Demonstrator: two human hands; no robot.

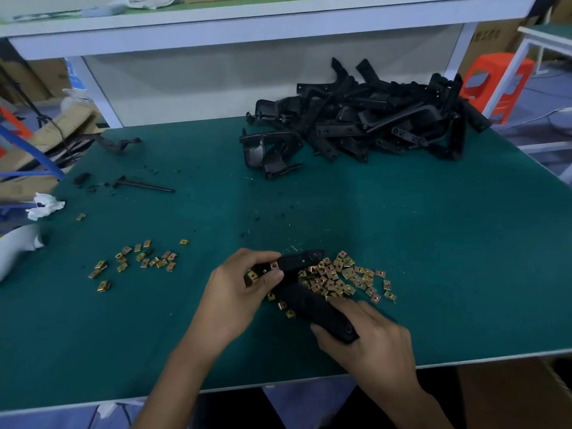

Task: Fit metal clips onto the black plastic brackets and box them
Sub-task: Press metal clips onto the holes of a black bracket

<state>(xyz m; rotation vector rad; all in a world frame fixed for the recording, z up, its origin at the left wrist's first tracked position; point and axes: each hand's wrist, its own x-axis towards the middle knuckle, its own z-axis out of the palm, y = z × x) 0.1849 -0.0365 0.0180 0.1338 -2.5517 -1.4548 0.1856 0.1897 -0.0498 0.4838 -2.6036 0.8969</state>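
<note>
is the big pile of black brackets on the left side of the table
No, the pile of black brackets lies on the far right part of the green table.

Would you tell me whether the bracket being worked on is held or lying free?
Held: the left hand pinches one end of the bracket and the right hand grips the other. Whether it touches the table, cannot tell.

big bracket pile (368, 119) at the worktop's (448, 243) back right corner, main clip heap (343, 278) near the front edge, middle-ish, smaller clip scatter (136, 261) off to its left, crumpled tissue (45, 205) on the left edge
</note>
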